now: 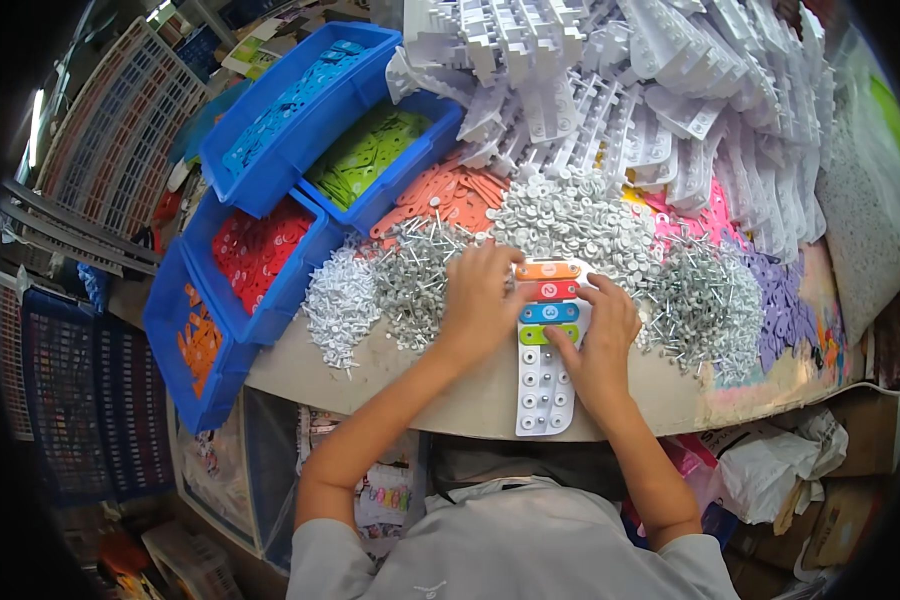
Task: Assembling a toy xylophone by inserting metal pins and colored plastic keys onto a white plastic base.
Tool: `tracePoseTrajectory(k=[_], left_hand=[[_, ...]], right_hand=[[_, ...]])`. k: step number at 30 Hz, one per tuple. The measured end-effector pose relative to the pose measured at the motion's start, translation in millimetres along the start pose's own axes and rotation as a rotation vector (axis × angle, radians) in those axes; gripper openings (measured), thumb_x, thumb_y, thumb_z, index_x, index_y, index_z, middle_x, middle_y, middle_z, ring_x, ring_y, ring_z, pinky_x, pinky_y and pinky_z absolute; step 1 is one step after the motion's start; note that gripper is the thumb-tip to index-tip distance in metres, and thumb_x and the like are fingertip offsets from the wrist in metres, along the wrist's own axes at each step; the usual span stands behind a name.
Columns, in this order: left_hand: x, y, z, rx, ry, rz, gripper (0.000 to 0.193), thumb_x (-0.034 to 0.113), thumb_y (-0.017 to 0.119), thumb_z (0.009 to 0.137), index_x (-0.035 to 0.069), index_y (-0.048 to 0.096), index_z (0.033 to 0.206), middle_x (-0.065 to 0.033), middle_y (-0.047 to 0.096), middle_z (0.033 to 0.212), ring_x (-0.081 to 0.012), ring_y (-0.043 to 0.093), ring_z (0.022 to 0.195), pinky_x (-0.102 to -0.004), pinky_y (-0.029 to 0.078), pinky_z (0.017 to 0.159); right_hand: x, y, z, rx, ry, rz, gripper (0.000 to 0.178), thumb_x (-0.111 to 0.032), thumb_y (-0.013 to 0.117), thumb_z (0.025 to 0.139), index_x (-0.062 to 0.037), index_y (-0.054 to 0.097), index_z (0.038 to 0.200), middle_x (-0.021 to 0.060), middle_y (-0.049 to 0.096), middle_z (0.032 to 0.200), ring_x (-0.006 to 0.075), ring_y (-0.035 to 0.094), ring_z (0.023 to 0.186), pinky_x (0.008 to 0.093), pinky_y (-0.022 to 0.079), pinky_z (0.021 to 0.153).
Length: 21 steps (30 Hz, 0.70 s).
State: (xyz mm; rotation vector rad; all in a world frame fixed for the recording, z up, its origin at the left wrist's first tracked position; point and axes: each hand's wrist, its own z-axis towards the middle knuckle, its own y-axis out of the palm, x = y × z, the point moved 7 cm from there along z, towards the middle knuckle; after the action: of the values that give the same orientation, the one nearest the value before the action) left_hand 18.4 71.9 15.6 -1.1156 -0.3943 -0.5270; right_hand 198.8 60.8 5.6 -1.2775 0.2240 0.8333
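Observation:
A long white plastic board (pixel 545 388) stands out near the table's front edge, with several round sockets and small metal posts along its lower half. Across its upper half lie an orange strip (pixel 548 271), a red strip (pixel 552 290), a blue strip (pixel 548 313) and a green strip (pixel 535 335). My left hand (pixel 478 300) is closed at the board's upper left edge, its thumb beside the red strip. On the other side, my right hand (pixel 606 340) grips the right edge, thumb at the green strip. Parts of the fingertips are hidden.
Heaps of white caps (pixel 570 220), screws (pixel 410 280) and small white pieces (pixel 340 305) surround the board. Blue bins (pixel 315 200) of coloured strips stand left. Stacked white boards (pixel 610 90) rise behind; purple strips (pixel 785 305) lie right.

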Motion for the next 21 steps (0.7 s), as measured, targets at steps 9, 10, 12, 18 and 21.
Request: tracePoseTrajectory(k=[9, 10, 12, 18, 21], left_hand=[[-94.0, -48.5, 89.1, 0.020, -0.104, 0.425, 0.024, 0.024, 0.067, 0.094, 0.004, 0.071, 0.105, -0.0164, 0.071, 0.100, -0.0373, 0.067, 0.094, -0.0454, 0.054, 0.079], [-96.7, -40.8, 92.4, -0.013, -0.102, 0.507, 0.025, 0.026, 0.068, 0.093, 0.003, 0.071, 0.102, -0.0161, 0.069, 0.100, -0.0360, 0.068, 0.093, -0.0458, 0.055, 0.077], [-97.3, -27.2, 94.5, -0.026, -0.090, 0.578, 0.024, 0.025, 0.068, 0.093, 0.003, 0.071, 0.099, -0.0153, 0.068, 0.099, -0.0351, 0.068, 0.092, -0.0454, 0.056, 0.075], [-106.0, -6.6, 94.5, -0.013, -0.019, 0.774, 0.013, 0.014, 0.071, 0.083, 0.002, 0.068, 0.086, -0.0118, 0.063, 0.095, -0.0329, 0.066, 0.091, -0.0439, 0.058, 0.072], [-100.3, -6.0, 95.3, -0.012, 0.044, 0.727, 0.009, 0.010, 0.071, 0.078, 0.002, 0.067, 0.081, -0.0121, 0.062, 0.094, -0.0331, 0.066, 0.091, -0.0445, 0.058, 0.071]], right_hand=[[-12.3, -8.3, -4.3, 0.062, -0.103, -0.009, 0.048, -0.018, 0.083, 0.079, -0.0096, 0.060, 0.119, 0.0129, 0.052, 0.134, 0.0345, 0.044, 0.130, 0.0501, 0.028, 0.109], [-14.0, -12.9, -4.3, 0.066, -0.120, -0.003, 0.044, -0.017, 0.082, 0.079, -0.0098, 0.060, 0.117, 0.0123, 0.053, 0.133, 0.0338, 0.045, 0.129, 0.0494, 0.029, 0.107], [-19.1, -26.1, -3.3, 0.091, -0.143, -0.003, 0.036, -0.015, 0.080, 0.081, -0.0102, 0.062, 0.112, 0.0109, 0.055, 0.128, 0.0323, 0.048, 0.124, 0.0471, 0.031, 0.103], [2.9, -68.4, 24.7, 0.197, -0.148, -0.170, 0.029, -0.013, 0.078, 0.082, -0.0099, 0.066, 0.108, 0.0090, 0.059, 0.118, 0.0308, 0.052, 0.117, 0.0457, 0.034, 0.100], [38.4, -90.5, 56.3, 0.184, -0.130, -0.363, 0.021, -0.012, 0.073, 0.086, -0.0092, 0.070, 0.106, 0.0073, 0.064, 0.109, 0.0279, 0.055, 0.111, 0.0442, 0.036, 0.097]])
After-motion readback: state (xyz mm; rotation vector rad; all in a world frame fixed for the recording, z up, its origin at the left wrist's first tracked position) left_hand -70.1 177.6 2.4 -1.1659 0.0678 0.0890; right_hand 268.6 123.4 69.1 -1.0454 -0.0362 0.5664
